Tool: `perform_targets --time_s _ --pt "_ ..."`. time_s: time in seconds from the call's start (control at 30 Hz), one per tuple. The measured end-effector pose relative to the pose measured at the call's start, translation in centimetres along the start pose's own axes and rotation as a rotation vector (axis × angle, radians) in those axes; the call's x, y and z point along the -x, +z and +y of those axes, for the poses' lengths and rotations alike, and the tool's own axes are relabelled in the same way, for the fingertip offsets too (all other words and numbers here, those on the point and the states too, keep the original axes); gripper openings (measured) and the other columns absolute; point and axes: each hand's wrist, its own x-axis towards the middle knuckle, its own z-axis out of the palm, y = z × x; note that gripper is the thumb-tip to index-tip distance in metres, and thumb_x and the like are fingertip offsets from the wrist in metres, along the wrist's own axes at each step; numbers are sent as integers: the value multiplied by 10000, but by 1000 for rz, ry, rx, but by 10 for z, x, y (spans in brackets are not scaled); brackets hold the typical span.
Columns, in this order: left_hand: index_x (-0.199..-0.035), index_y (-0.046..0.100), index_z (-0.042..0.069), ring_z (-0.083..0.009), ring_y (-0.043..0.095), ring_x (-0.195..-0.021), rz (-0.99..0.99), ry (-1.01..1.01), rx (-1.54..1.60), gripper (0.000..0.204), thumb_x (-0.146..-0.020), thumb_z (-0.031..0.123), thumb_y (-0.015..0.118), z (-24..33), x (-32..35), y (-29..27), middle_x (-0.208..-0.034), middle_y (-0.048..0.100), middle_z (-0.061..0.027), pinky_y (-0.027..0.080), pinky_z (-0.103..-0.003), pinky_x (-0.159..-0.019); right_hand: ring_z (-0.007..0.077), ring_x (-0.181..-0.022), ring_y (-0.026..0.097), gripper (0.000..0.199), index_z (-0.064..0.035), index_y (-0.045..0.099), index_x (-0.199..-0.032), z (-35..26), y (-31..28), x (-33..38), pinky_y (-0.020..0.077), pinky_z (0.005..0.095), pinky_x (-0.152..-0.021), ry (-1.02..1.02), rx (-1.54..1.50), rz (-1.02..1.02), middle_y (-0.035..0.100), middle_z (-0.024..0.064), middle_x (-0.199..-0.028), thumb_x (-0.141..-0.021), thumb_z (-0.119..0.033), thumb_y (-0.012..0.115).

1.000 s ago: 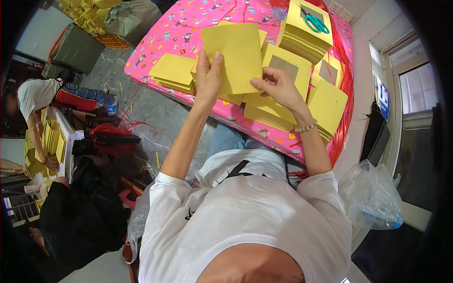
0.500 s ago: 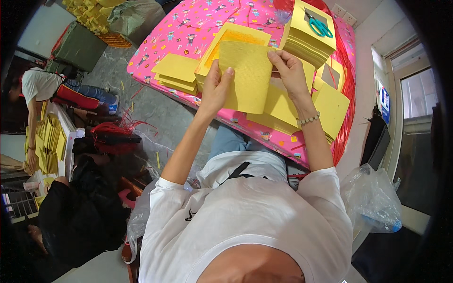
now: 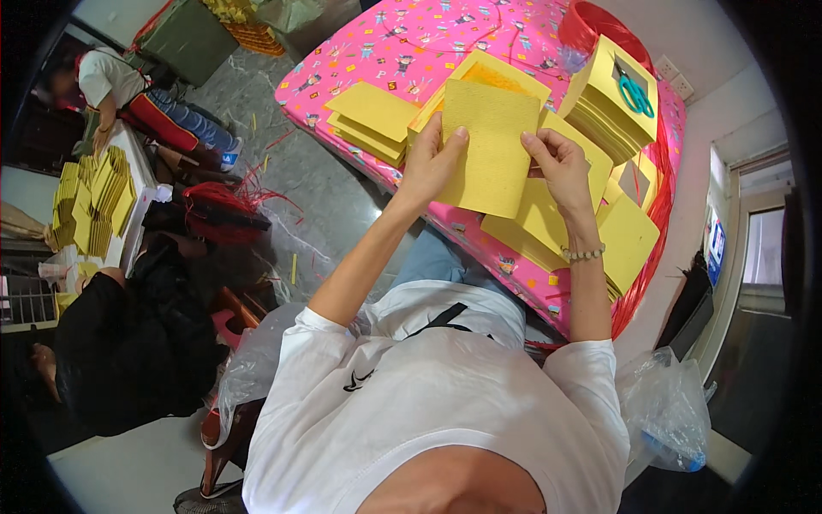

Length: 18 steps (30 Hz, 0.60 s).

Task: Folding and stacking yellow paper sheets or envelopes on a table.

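A rectangular yellow paper sheet (image 3: 486, 154) with a rough surface hangs over the pink bed-like surface, tilted toward me; it may be several layers. My left hand (image 3: 435, 163) grips its left edge, thumb on the front and fingers behind. At the opposite edge, my right hand (image 3: 561, 167) is closed, with the thumb tip on the sheet; a bead bracelet circles that wrist. Just behind lies a stack of yellow paper with an orange patterned top (image 3: 505, 72). Folded yellow sheets (image 3: 370, 116) sit to the left, and more yellow paper (image 3: 629, 244) lies beneath my right forearm.
Teal-handled scissors (image 3: 634, 92) rest on a tall yellow paper stack (image 3: 604, 107) at the back right. Red plastic strands (image 3: 655, 223) trail down the pink cover's right side (image 3: 411, 38). At left, another person (image 3: 116, 81) stands by a white table (image 3: 141, 176) with yellow bundles. A clear plastic bag (image 3: 664, 403) is at right.
My view has shifted, so the scene sits farther right. My right hand has slid from the sheet's top right corner down its right edge. The other person's arm has drawn back from the yellow bundles.
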Motion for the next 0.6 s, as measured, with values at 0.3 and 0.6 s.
perform_targets --time_s 0.3,0.6 --pt "-1153 550 13 -135 624 -905 127 -90 91 290 -877 101 564 35 -28 -68 -1029 637 -55 501 -278 -799 90 -827 606 279 -43 595 -1131 18 4 0 489 206 -655 -79 60 105 613 32 -995 -898 -195 614" --pt "-1242 455 5 -187 604 -1001 455 -205 213 351 -918 98 552 -6 -50 -147 -1154 586 -88 513 -398 -856 160 -956 588 280 -39 621 -1101 20 16 10 532 244 -660 -238 485 149 579 83 -1008 -836 -124 653"
